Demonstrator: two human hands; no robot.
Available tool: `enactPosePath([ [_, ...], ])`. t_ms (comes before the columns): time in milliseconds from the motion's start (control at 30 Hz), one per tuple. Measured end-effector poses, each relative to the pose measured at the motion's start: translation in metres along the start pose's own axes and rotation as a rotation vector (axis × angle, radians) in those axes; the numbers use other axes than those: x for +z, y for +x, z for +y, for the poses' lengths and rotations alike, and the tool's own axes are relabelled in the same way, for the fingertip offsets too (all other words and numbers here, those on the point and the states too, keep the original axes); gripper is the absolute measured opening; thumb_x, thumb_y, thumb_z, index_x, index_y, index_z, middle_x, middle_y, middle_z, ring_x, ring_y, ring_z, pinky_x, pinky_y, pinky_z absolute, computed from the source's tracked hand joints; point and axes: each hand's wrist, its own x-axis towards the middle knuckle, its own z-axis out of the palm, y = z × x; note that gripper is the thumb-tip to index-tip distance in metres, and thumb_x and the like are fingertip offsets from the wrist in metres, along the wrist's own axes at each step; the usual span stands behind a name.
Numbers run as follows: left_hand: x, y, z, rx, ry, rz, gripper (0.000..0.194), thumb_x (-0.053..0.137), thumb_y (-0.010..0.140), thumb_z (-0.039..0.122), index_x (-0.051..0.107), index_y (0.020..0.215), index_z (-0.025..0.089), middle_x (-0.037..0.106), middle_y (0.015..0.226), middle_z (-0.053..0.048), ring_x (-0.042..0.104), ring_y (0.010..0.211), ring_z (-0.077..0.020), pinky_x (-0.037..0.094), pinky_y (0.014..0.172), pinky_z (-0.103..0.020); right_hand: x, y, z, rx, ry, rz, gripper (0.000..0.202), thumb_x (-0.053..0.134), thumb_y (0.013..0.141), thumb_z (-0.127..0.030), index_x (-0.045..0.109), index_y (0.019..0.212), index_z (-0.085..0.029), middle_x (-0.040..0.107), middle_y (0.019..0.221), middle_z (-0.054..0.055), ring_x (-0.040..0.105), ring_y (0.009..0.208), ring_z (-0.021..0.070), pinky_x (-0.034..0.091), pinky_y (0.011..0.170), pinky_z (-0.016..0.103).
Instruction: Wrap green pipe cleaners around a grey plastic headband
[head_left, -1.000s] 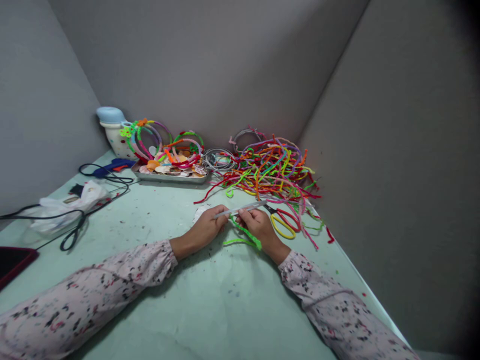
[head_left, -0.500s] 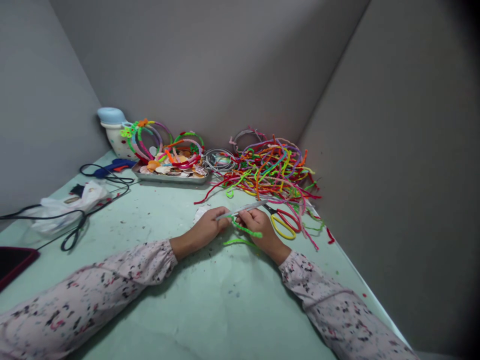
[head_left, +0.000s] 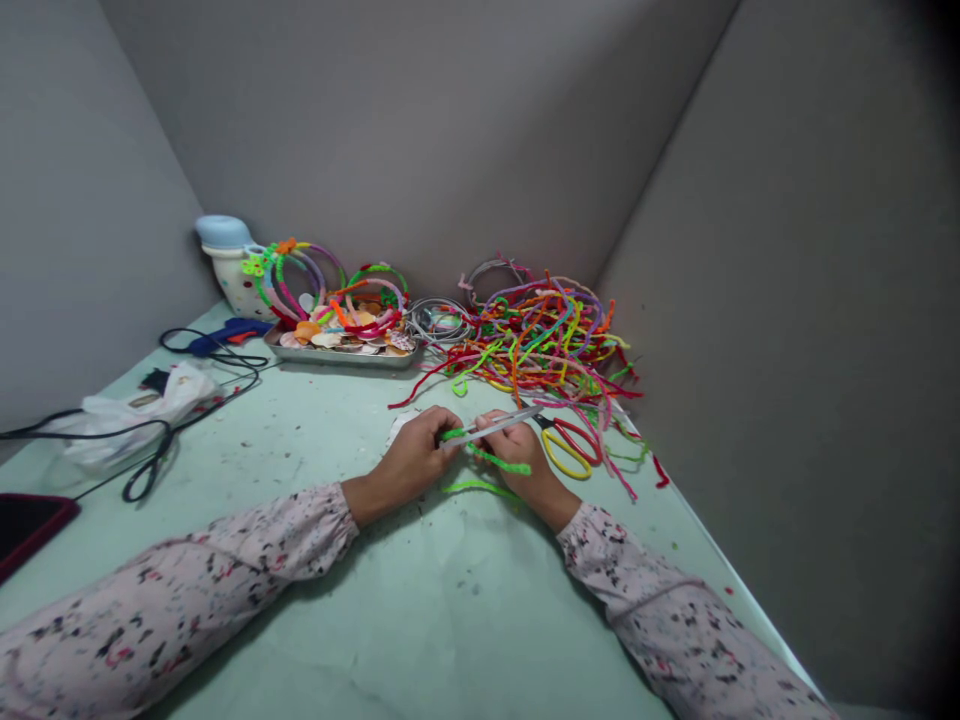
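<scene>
A thin grey band [head_left: 491,427] slants up to the right between my two hands. My left hand [head_left: 420,450] pinches its lower end, where a bit of green pipe cleaner shows at the fingertips. Fingers of my right hand [head_left: 517,450] are closed on the band farther along. From between the hands a bright green fuzzy pipe cleaner [head_left: 504,462] runs across the right fingers. Another green strand [head_left: 480,486] lies just below the hands. Scissors with red and yellow handles [head_left: 570,447] lie beside my right hand.
Behind the hands is a heap of coloured pipe cleaners [head_left: 547,335]. A metal tray [head_left: 345,357] holds round pieces and wrapped hoops, near a blue-lidded cup [head_left: 229,265]. At the left are a plastic bag [head_left: 127,420], black cables [head_left: 161,450] and a dark red-edged device [head_left: 30,525].
The grey band has shifted slightly right and down at its left end. Green pipe cleaner now shows at my left fingertips, and the loose green end has moved slightly right.
</scene>
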Motion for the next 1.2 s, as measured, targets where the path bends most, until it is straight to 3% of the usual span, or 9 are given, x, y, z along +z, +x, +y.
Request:
enactPosePath([
  [167, -0.001, 0.000, 0.000, 0.010, 0.033, 0.016, 0.011, 0.053, 0.081, 0.025, 0.059, 0.085, 0.017, 0.059, 0.080, -0.002, 0.052, 0.075, -0.0153, 0.041, 0.068, -0.026, 0.001, -0.002, -0.004, 0.059, 0.019, 0.022, 0.034, 0.048, 0.086, -0.041, 0.058, 0.065, -0.017, 0.058, 0.054, 0.001, 0.053, 0.050, 0.0133, 0.040, 0.049, 0.024],
  [933, -0.002, -0.002, 0.004, 0.006, -0.042, 0.066, 0.011, 0.054, 0.082, 0.024, 0.059, 0.086, 0.015, 0.059, 0.079, -0.001, 0.052, 0.072, -0.0144, 0.041, 0.065, -0.025, 0.000, 0.001, 0.002, -0.075, 0.088, -0.014, 0.020, 0.050, 0.086, -0.031, 0.057, 0.071, -0.019, 0.056, 0.055, -0.002, 0.051, 0.050, 0.0123, 0.040, 0.050, 0.023],
  [1200, -0.001, -0.003, 0.000, -0.014, -0.118, 0.067, 0.014, 0.056, 0.082, 0.030, 0.058, 0.084, 0.016, 0.058, 0.076, 0.000, 0.050, 0.070, -0.0133, 0.039, 0.063, -0.023, 0.001, 0.000, -0.001, -0.089, 0.075, -0.013, 0.026, 0.048, 0.088, -0.038, 0.058, 0.076, -0.018, 0.057, 0.057, -0.002, 0.050, 0.050, 0.0118, 0.040, 0.051, 0.024],
])
